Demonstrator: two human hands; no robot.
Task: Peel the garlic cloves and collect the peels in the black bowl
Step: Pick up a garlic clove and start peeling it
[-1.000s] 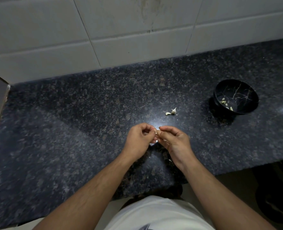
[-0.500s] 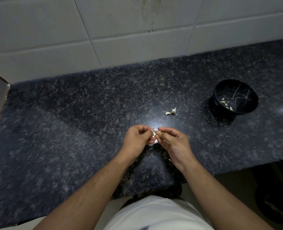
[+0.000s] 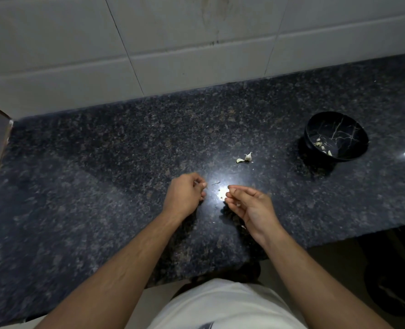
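The person's two hands hover over the dark speckled desk (image 3: 101,186), a short gap between them above a bright glare spot on the stone. The left hand (image 3: 184,198) has its fingers (image 3: 202,186) curled in tightly toward the palm, thumb against the forefinger tip; whether they pinch a bit of skin cannot be told, since nothing shows plainly between them. The right hand (image 3: 249,207) lies palm partly up, its fingers (image 3: 238,192) bent and drawn narrow, the thumb and forefinger pinching a small pale piece, apparently a garlic clove (image 3: 227,195), at their tips. Small pale flecks (image 3: 220,191) and a thin dark sliver (image 3: 216,183) lie on the desk in the gap between the two sets of fingertips. Beyond the right fingers, further from the person, another garlic piece with loose skin (image 3: 245,158) rests on the desk, apart from both hands. The black bowl (image 3: 315,129) stands well off to the right of the right fingers and further back, upright, with a few peels (image 3: 320,145) lying inside it near its bottom. Pale wall tiles (image 3: 173,55) rise behind the desk, and the person's white shirt (image 3: 220,305) shows at the near edge.
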